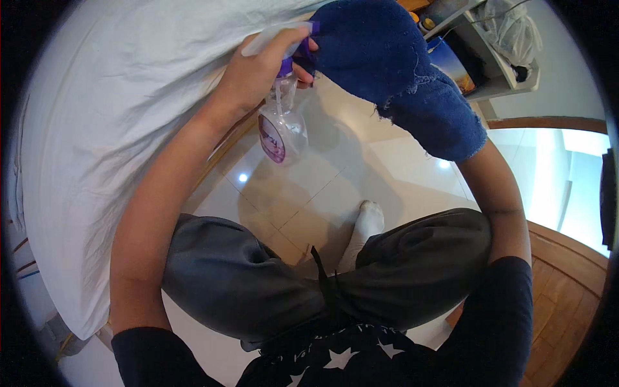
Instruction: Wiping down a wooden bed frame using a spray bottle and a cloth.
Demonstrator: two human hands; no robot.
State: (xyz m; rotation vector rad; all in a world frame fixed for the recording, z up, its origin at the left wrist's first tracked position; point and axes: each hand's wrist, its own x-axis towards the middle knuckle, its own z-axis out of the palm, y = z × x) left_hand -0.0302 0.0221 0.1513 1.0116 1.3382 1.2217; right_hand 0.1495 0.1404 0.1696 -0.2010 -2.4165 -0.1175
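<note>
My left hand [256, 70] grips a clear plastic spray bottle [285, 128] by its white and purple spray head, with fingers wrapped around the trigger side. The bottle hangs over the floor, a label on its side and a dip tube visible in its neck. Frayed dark blue denim-like cloth [377, 53] covers my right hand and forearm nearly to the elbow. Its upper end lies right beside the nozzle. Under this cloth my right hand is hidden, so its fingers cannot be made out.
A white sheet [106, 126] drapes over a bed-like surface on the left. Shelving [503, 53] with a clear plastic bag [508, 29] stands at upper right. Below are glossy floor tiles [309, 193] and my socked foot [370, 220]. A wooden door [561, 309] is at right.
</note>
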